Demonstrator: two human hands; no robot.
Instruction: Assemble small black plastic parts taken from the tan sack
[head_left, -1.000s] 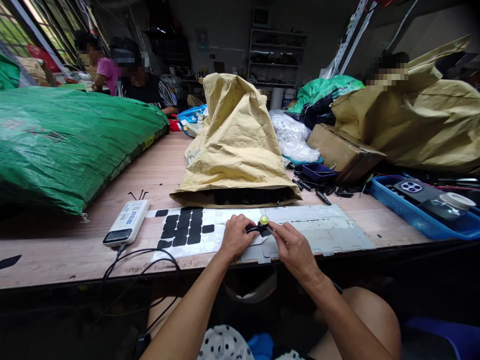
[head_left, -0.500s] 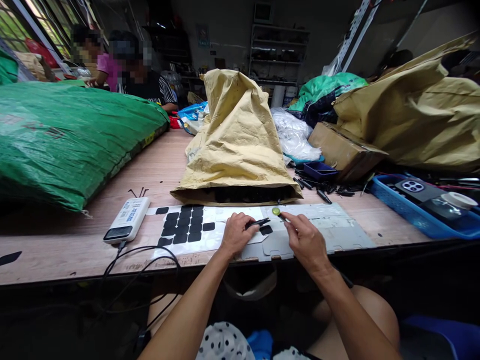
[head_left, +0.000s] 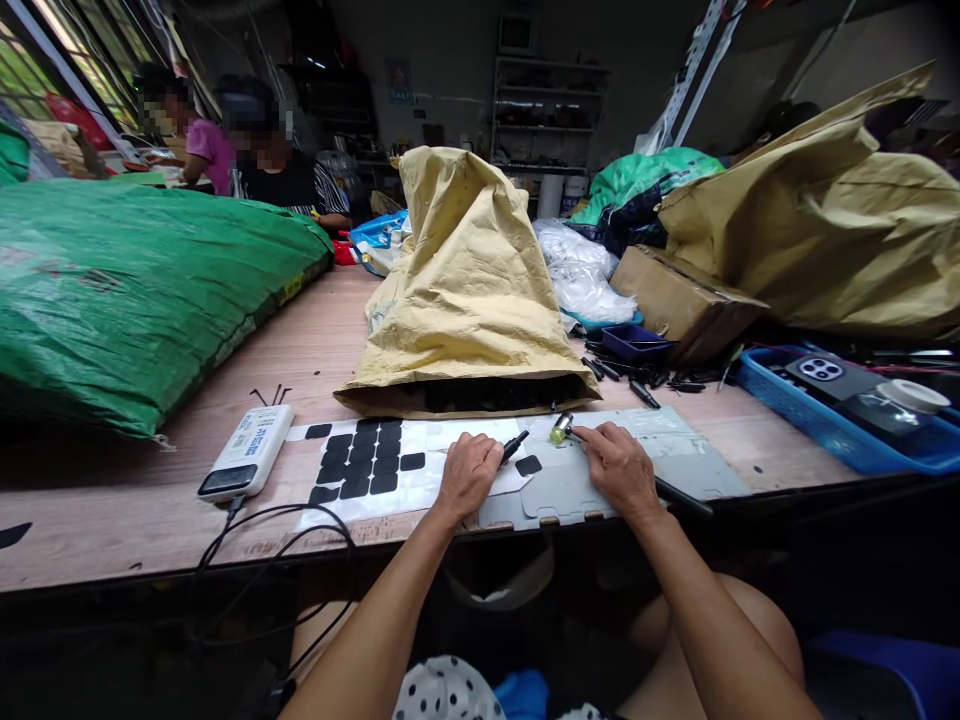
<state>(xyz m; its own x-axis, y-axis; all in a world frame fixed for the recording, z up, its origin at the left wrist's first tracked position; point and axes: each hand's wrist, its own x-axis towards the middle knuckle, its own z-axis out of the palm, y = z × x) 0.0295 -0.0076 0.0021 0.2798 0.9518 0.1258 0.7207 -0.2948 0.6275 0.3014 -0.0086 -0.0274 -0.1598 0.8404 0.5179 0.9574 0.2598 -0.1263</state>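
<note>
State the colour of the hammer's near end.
The hammer's near end is yellow-green, as the head view shows.

The power bank (head_left: 247, 455) lies left of the sheet (head_left: 424, 488), sack (head_left: 465, 280) behind, basket (head_left: 840, 430) right, apparently holding a phone (head_left: 819, 370).

Left hand (head_left: 469, 472) holding black part (head_left: 514, 445), right hand (head_left: 621, 468) gripping hammer (head_left: 561, 429)

wearer's two hands (head_left: 469, 474), one mallet (head_left: 561, 429), one power bank (head_left: 249, 448), one phone (head_left: 840, 380), two tan sacks (head_left: 469, 290)
</note>
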